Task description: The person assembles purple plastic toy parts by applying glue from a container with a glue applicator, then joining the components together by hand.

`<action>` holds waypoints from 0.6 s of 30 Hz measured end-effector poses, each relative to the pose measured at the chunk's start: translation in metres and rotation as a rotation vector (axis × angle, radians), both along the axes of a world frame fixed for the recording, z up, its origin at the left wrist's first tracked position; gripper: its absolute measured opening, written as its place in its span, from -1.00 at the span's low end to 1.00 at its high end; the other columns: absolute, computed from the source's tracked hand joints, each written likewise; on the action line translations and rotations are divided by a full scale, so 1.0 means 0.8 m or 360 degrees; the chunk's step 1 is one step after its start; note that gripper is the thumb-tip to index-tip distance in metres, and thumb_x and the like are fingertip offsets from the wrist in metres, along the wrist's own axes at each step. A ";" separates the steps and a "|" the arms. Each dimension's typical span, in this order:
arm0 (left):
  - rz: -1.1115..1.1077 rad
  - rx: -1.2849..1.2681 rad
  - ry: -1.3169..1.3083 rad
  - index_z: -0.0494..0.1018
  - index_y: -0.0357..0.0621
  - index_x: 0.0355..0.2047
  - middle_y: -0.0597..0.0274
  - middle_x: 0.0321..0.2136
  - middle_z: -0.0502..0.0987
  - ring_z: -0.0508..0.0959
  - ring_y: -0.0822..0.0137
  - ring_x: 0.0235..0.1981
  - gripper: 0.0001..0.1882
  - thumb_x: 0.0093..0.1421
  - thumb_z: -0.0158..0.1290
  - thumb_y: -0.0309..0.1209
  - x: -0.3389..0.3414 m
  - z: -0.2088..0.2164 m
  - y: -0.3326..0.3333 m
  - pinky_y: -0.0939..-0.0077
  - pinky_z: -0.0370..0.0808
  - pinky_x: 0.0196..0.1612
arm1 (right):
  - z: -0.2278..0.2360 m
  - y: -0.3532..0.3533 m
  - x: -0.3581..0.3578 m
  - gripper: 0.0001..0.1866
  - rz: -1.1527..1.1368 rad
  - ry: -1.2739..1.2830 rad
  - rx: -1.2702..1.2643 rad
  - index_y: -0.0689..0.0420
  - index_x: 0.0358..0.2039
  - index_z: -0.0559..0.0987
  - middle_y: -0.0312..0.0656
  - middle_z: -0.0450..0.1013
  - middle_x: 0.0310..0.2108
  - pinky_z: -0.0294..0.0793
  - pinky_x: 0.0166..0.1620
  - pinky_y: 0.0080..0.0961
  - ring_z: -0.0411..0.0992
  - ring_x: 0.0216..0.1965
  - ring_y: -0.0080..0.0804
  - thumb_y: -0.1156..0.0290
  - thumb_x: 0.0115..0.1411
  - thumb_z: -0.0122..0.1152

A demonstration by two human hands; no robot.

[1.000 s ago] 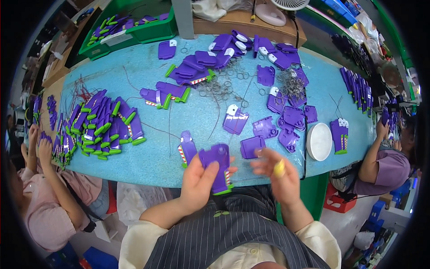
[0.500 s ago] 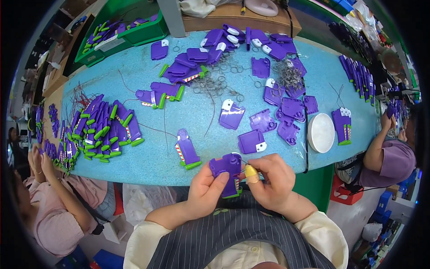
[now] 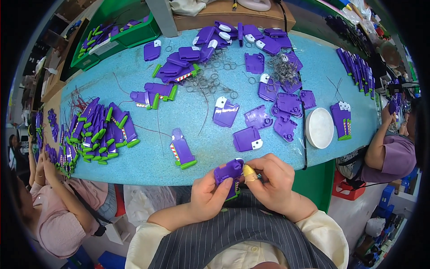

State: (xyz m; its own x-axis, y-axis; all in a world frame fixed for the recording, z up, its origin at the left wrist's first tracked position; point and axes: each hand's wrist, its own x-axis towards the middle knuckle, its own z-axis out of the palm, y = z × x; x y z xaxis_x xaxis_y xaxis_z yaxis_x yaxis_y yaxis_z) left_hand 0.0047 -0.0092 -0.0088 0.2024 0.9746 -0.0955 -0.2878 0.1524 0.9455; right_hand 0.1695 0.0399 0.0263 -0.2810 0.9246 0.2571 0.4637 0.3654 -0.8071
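Note:
Near my body, past the table's front edge, my left hand [image 3: 208, 195] grips a purple plastic wing part [image 3: 230, 170] with green trim at its lower end; the thumb lies across its face. At the part's upper right corner my right hand [image 3: 271, 181] pinches, its fingers closed; a yellow cover wraps one fingertip. What the pinch holds is too small to make out. On the table just beyond lie a purple wing with a green tip and striped edge [image 3: 181, 148] and a purple-and-white shell [image 3: 247, 139]. Purple half shells [image 3: 258, 117] lie farther off.
A heap of purple-green wings [image 3: 101, 127] fills the table's left. Loose grey wire rings [image 3: 212, 83] lie mid-table. A white bowl [image 3: 320, 128] stands at right beside a black cord. A green crate [image 3: 116, 47] sits at the far left. Co-workers [image 3: 67, 210] sit on both sides.
The held purple part has tilted and its lower end shows less. My right hand has stayed at its corner. The table view has shifted slightly left.

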 end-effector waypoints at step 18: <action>-0.0036 0.0570 0.0934 0.31 -0.37 -0.07 0.08 -0.44 0.55 0.57 0.25 -0.52 -0.66 0.13 -0.01 -0.56 -0.011 0.010 0.014 0.48 0.48 -0.45 | -0.014 0.010 -0.007 -0.88 0.0093 0.0195 -0.0057 0.23 -0.41 0.45 -0.13 0.37 -0.46 0.31 -0.55 -0.58 0.33 -0.60 -0.42 0.51 0.03 0.17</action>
State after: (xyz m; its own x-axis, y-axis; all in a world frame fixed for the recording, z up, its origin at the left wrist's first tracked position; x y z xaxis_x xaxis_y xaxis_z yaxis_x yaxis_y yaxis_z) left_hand -0.0039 0.0022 -0.0011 0.2365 0.9627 0.1316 0.2867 -0.1985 0.9372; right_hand 0.1637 0.0477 0.0153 -0.3032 0.9168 0.2600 0.3398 0.3589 -0.8693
